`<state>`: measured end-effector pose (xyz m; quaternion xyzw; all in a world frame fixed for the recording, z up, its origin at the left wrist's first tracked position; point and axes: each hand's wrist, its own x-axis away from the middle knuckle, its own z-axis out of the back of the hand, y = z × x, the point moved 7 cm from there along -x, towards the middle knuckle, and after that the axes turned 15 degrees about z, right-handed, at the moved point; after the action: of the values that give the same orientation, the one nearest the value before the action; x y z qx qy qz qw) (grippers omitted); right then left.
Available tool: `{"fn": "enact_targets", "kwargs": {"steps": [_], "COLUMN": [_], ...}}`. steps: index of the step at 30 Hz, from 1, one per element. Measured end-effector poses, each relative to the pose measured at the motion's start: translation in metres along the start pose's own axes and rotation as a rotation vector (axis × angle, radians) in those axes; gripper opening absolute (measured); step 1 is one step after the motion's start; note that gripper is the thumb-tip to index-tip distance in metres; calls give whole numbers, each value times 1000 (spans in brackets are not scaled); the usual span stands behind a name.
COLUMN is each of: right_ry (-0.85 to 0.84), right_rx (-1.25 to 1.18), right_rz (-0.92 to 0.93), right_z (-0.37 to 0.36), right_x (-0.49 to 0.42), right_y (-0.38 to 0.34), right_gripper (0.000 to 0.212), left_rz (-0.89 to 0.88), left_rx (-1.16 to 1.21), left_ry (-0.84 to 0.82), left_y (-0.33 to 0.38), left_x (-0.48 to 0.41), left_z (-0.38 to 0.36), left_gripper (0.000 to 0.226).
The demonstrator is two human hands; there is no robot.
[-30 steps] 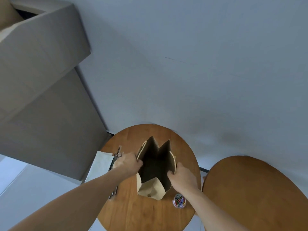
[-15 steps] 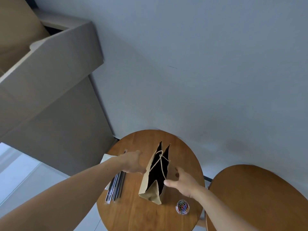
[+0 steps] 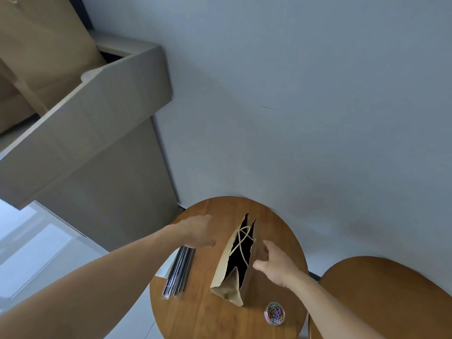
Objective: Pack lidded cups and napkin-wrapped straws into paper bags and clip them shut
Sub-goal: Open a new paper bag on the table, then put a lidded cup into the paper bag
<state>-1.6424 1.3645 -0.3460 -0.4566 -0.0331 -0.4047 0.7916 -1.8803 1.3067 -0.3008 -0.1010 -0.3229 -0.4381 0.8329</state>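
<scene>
A brown paper bag [image 3: 226, 272] stands upright on the small round wooden table [image 3: 203, 316], its mouth narrowly open and its twine handles lying across the dark opening. My right hand [image 3: 276, 264] hovers at the bag's right side with relaxed fingers, close to the paper; contact is unclear. My left hand [image 3: 198, 232] floats flat to the left of the bag, above the far end of a bundle of clear-wrapped straws [image 3: 179, 272], holding nothing. A round clear tub of coloured paper clips [image 3: 274, 313] sits near the front right of the table.
A second round wooden table [image 3: 381, 297] stands to the right. A white napkin edge [image 3: 164, 270] shows under the straws at the table's left rim. A grey cabinet [image 3: 97, 167] rises on the left, and a pale wall lies behind.
Both hands have let go of the bag's rim and drawn apart. The bag's mouth has narrowed from wide open to a slit. The camera has tilted, so the table sits lower in view.
</scene>
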Motion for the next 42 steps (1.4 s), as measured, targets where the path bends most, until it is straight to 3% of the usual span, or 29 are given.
{"fn": "enact_targets", "kwargs": {"steps": [5, 10, 18, 25, 30, 36, 39, 42], "right_ry": [67, 353, 516, 547, 417, 33, -66, -78], "right_rx": [74, 156, 262, 366, 549, 932, 894, 821], "right_rz": [-10, 53, 322, 604, 719, 451, 400, 420], "right_z": [24, 91, 150, 152, 112, 67, 64, 61], "right_x": [-3, -24, -86, -135, -190, -269, -293, -305], "right_y": [-8, -61, -269, -481, -593, -613, -612, -611], "right_gripper": [69, 51, 46, 44, 57, 106, 131, 132], "left_rz": [-28, -89, -191, -136, -54, -59, -69, -77], "left_rx": [32, 95, 118, 253, 255, 261, 274, 289], "left_ry": [28, 168, 508, 713, 681, 620, 607, 589], "left_y": [-4, -12, -77, -202, -274, -311, -323, -329], "left_x": [5, 15, 66, 95, 76, 59, 58, 56], "left_z": [25, 103, 292, 413, 417, 398, 396, 394], "left_gripper": [84, 74, 71, 62, 64, 64, 64, 64]}}
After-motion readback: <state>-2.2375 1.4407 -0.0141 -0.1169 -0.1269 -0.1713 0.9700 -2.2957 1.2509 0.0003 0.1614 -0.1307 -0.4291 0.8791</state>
